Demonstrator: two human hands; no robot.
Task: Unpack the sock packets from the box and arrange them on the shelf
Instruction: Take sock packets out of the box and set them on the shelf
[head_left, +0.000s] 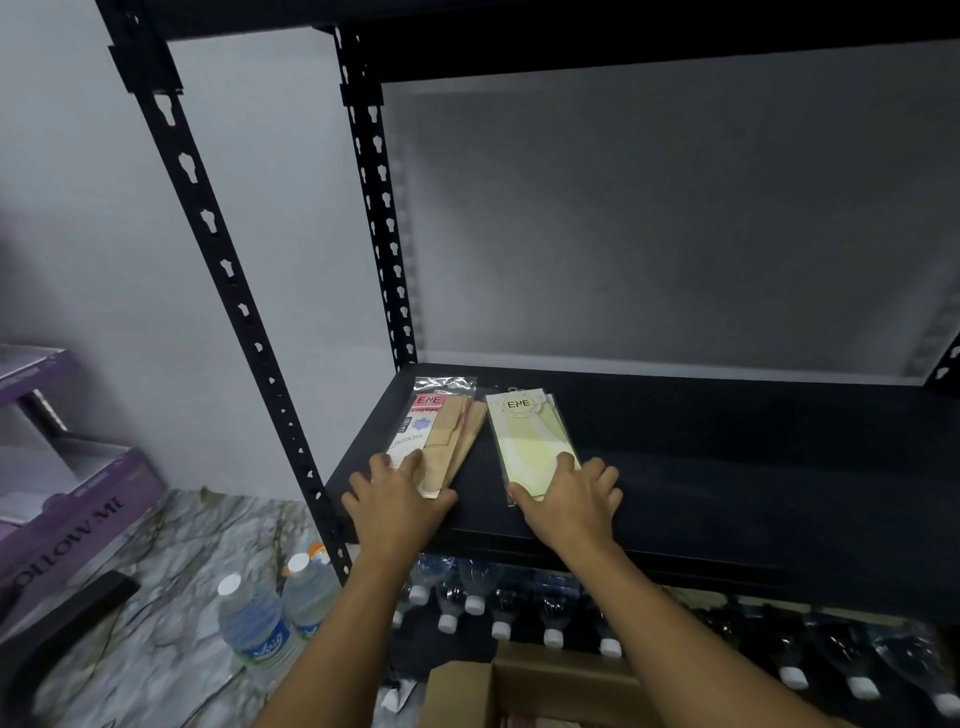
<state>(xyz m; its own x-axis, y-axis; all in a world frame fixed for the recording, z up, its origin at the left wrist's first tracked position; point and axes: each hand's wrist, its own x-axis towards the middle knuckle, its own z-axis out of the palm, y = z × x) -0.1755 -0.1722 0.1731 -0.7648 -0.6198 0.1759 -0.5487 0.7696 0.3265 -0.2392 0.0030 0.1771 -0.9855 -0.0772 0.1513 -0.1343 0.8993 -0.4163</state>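
Two small stacks of sock packets lie side by side at the left end of the black shelf (727, 467). The left stack holds beige socks under a pink label (441, 431). The right stack holds pale yellow socks (524, 441) with a round label. My left hand (395, 499) rests flat on the near end of the beige packets, fingers spread. My right hand (576, 493) lies flat on the near end of the yellow packets. A brown cardboard box (545, 686) sits open below, at the bottom edge; its contents are hidden.
Black slotted uprights (228, 270) frame the rack on the left. Rows of capped water bottles (550, 613) fill the level below the shelf. Two loose bottles (260, 623) stand on the marble floor. A purple carton (67, 509) sits at far left.
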